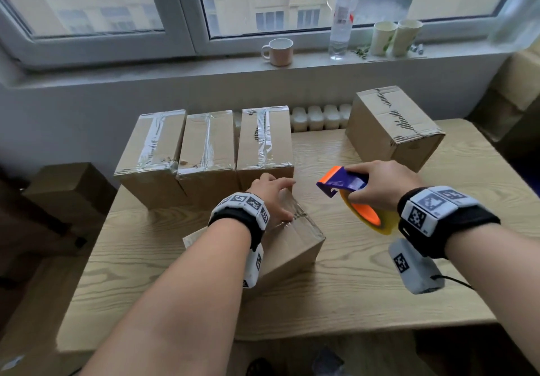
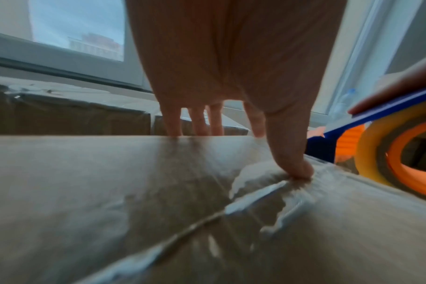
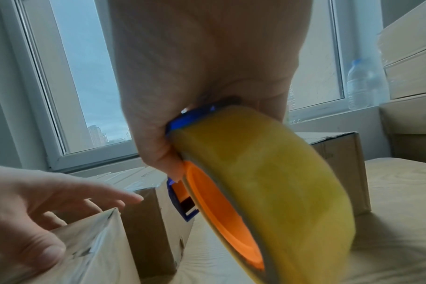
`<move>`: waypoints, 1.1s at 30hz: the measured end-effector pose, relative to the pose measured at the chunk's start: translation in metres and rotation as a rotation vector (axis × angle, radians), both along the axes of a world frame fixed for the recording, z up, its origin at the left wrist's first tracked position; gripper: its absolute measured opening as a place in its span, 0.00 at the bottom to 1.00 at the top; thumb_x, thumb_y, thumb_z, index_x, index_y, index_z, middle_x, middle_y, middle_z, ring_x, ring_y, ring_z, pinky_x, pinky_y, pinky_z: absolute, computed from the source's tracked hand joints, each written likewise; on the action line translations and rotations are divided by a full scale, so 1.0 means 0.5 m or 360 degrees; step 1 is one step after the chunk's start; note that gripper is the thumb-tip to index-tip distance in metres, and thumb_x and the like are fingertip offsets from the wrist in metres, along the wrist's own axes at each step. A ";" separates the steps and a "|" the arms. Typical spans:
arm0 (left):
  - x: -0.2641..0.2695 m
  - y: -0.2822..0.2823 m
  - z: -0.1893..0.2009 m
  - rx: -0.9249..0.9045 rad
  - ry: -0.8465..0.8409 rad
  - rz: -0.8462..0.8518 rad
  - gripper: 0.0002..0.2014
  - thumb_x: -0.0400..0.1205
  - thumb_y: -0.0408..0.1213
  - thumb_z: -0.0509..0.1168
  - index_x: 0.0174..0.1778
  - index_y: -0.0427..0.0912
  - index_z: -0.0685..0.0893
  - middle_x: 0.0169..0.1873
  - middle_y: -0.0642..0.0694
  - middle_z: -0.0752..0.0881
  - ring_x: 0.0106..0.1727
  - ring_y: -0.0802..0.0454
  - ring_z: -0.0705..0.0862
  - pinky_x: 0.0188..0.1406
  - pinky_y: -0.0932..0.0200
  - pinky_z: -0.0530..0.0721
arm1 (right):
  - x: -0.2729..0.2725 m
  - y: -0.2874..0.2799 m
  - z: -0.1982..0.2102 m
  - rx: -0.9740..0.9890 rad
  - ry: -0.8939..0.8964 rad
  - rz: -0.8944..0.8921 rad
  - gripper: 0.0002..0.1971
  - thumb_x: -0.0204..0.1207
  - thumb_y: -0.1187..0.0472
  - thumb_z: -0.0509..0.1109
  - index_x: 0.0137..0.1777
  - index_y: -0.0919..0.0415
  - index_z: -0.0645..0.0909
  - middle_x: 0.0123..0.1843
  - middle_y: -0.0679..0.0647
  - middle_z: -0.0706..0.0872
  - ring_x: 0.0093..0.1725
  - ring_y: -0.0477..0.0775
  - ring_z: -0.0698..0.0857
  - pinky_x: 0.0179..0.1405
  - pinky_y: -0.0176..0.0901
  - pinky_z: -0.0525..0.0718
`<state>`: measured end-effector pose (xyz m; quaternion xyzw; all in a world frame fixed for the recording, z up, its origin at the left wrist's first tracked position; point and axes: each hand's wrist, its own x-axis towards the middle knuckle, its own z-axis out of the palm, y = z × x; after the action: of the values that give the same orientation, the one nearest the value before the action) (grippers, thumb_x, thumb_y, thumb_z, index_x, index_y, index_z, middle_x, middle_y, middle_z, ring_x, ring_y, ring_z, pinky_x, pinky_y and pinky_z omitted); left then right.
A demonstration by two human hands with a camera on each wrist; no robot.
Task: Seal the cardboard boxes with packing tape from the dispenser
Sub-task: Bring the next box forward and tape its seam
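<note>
A small cardboard box point(image 1: 295, 247) sits mid-table, clear tape running over its top point(image 2: 110, 192) and down its near side. My left hand point(image 1: 280, 200) lies flat on that top, fingers stretched to the far edge. Its thumb point(image 2: 297, 169) presses the wrinkled tape at the right edge. To the box's right, above the table, my right hand point(image 1: 377, 188) grips the blue and orange tape dispenser point(image 1: 344, 184) with its yellowish tape roll point(image 3: 268, 192). No tape strand between the dispenser and the box shows. Three taped boxes point(image 1: 207, 147) stand in a row behind.
One more box point(image 1: 391, 124) with old printed tape stands at the table's back right. A mug point(image 1: 279, 51), a water bottle point(image 1: 342, 16) and two paper cups point(image 1: 394, 38) line the windowsill. More cardboard boxes point(image 1: 67, 191) lie left of the wooden table point(image 1: 380, 288).
</note>
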<state>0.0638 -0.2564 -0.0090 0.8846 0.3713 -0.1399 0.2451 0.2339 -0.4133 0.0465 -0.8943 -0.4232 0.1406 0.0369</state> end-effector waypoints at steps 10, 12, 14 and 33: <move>0.025 0.019 -0.011 -0.0105 -0.0030 -0.0034 0.26 0.69 0.49 0.79 0.61 0.51 0.80 0.58 0.50 0.83 0.59 0.49 0.81 0.56 0.58 0.78 | -0.020 -0.018 0.014 0.0030 0.0002 0.0014 0.32 0.66 0.46 0.73 0.73 0.31 0.72 0.67 0.42 0.83 0.64 0.51 0.81 0.50 0.39 0.75; 0.027 0.023 -0.018 -0.0102 -0.0048 0.0057 0.24 0.68 0.52 0.79 0.56 0.49 0.81 0.53 0.51 0.83 0.55 0.51 0.81 0.54 0.57 0.79 | -0.021 -0.018 0.014 0.0057 0.0000 0.0016 0.33 0.66 0.46 0.73 0.73 0.31 0.72 0.67 0.42 0.83 0.64 0.51 0.81 0.51 0.40 0.76; 0.027 0.024 -0.029 -0.0113 -0.0090 0.0141 0.21 0.66 0.57 0.78 0.47 0.49 0.81 0.49 0.51 0.85 0.52 0.52 0.83 0.52 0.58 0.80 | -0.020 -0.016 0.015 0.0078 0.0000 0.0015 0.33 0.65 0.46 0.72 0.73 0.30 0.72 0.66 0.41 0.83 0.64 0.51 0.81 0.49 0.39 0.75; 0.063 0.028 0.015 -0.0934 -0.0774 0.0871 0.19 0.88 0.43 0.55 0.38 0.38 0.84 0.38 0.40 0.87 0.40 0.44 0.86 0.40 0.56 0.84 | -0.008 -0.017 0.058 0.0404 0.0160 0.0168 0.30 0.64 0.49 0.78 0.66 0.49 0.74 0.50 0.47 0.83 0.49 0.52 0.82 0.49 0.45 0.80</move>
<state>0.0953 -0.2423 -0.0014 0.6545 0.4674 0.0422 0.5927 0.2297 -0.4219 0.0752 -0.8508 -0.4816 0.1324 0.1633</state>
